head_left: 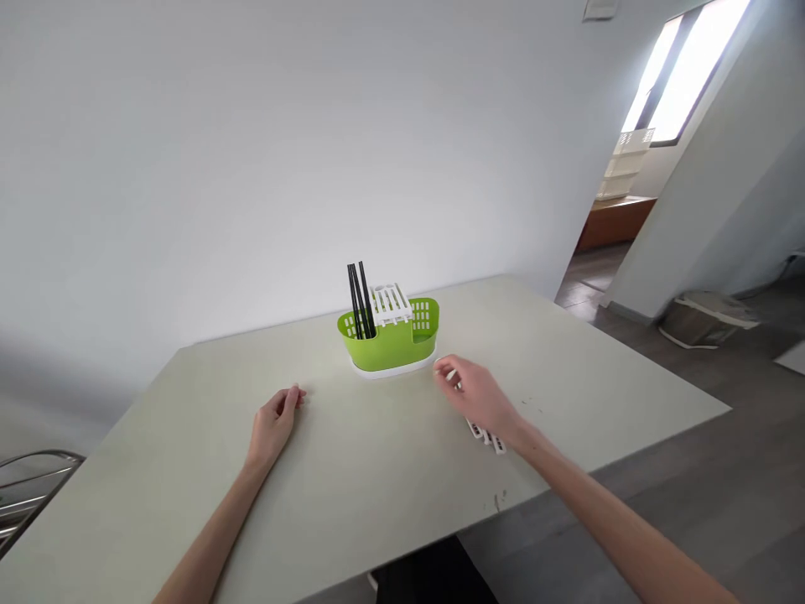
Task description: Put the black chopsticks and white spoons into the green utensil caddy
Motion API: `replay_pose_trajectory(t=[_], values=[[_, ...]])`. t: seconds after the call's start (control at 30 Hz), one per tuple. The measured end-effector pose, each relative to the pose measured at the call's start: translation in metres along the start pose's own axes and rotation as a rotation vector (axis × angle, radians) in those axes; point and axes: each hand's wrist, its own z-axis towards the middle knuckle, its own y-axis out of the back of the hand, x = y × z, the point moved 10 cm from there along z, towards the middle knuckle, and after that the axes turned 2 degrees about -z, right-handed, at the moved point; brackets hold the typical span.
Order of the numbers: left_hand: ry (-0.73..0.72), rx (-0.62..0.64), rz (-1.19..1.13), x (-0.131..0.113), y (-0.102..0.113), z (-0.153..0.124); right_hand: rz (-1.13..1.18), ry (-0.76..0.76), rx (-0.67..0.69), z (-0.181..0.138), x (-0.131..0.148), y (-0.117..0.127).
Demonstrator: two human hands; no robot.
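On the table stands a green plastic cutlery basket (pixel 391 348) with perforated sides and a white base (pixel 393 370). Several black chopsticks (pixel 358 302) lean upright in its left compartment, and a white slotted rack (pixel 391 304) sits across the middle. Left of the basket, my left hand (pixel 274 424) rests on the tabletop, its fingers curled in with nothing visible in them. My right hand (pixel 475 393), right of the basket, hovers over white slotted handles (pixel 485 434). Its fingers are loosely bent, with a gap beside the thumb. The hand hides most of these white pieces.
The pale table (pixel 352 478) backs onto a white wall (pixel 283 168). Dark marks (pixel 496 502) show near its front edge. A metal-framed chair (pixel 38 486) stands at the left, and a lined bin (pixel 704 319) is on the floor at the right.
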Motion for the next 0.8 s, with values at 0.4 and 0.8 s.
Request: replay_pose_trajectory(t=[0.4, 0.8], values=[[-0.039, -0.002, 0.011, -0.008, -0.002, -0.005, -0.4, -0.347, 0.019, 0.01, -0.123, 0.022], [-0.08, -0.003, 0.029, -0.013, 0.0, -0.007, -0.286, -0.265, -0.022, 0.006, -0.114, 0.042]])
